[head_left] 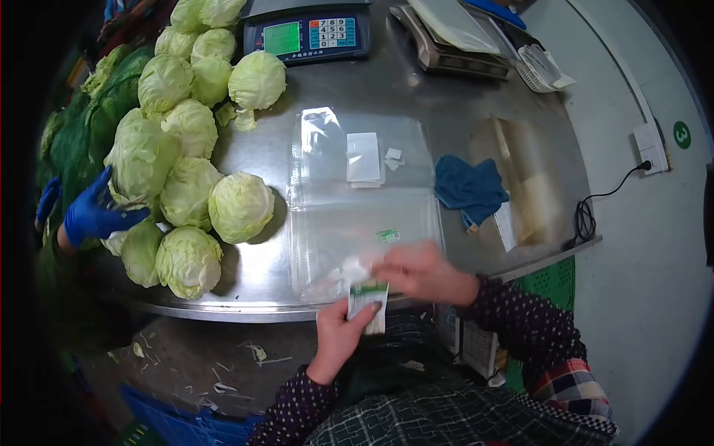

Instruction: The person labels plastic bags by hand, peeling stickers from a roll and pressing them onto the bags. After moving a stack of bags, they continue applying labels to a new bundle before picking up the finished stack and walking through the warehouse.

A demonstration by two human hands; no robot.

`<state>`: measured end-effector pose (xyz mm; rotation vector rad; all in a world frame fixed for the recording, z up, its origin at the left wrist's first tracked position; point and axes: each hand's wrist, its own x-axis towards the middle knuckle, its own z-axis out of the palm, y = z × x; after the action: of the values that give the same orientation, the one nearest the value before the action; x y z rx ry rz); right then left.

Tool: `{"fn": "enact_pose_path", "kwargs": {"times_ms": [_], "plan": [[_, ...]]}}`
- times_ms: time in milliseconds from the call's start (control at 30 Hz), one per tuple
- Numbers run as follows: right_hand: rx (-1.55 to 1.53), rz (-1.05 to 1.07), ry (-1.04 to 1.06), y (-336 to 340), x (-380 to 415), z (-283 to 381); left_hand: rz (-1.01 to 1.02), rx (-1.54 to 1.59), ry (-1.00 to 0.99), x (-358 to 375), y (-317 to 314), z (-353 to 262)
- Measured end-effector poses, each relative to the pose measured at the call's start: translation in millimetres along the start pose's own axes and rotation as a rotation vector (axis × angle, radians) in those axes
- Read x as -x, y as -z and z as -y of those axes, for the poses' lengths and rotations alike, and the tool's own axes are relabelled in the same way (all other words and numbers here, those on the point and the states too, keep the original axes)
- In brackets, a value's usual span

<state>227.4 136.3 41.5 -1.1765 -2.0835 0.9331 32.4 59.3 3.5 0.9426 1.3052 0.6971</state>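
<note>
My left hand (338, 343) is closed on a small stack of white labels with a green band (369, 306), thumb on top, at the table's front edge. Just above it my right hand (424, 272) is smeared by motion, its fingers drawn together. A blurred small white piece (355, 269) shows at its fingertips; whether it is gripped is hard to make out. Beneath and beyond both hands lie clear plastic bags (320, 178) spread flat. On them are white paper slips (363, 157), small white scraps (394, 157) and a green-and-white label (387, 236).
Cabbages (190, 195) are heaped on the left of the metal table (260, 301), beside another person's blue-gloved hand (97, 212). A digital scale (306, 36) stands behind. To the right lie a blue cloth (468, 186), a second scale (450, 56) and a power cable (585, 219).
</note>
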Motion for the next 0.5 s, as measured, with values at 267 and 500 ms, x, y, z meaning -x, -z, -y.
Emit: {"fn": "enact_pose_path", "kwargs": {"times_ms": [267,500], "plan": [[0.334,0.107,-0.270,-39.5,-35.2,-82.4,0.168,-0.023,0.004,29.6,1.4,35.0],[0.503,0.226,0.050,-44.1,-0.9,-65.7,0.277,-0.086,-0.198,16.1,18.6,26.5]]}}
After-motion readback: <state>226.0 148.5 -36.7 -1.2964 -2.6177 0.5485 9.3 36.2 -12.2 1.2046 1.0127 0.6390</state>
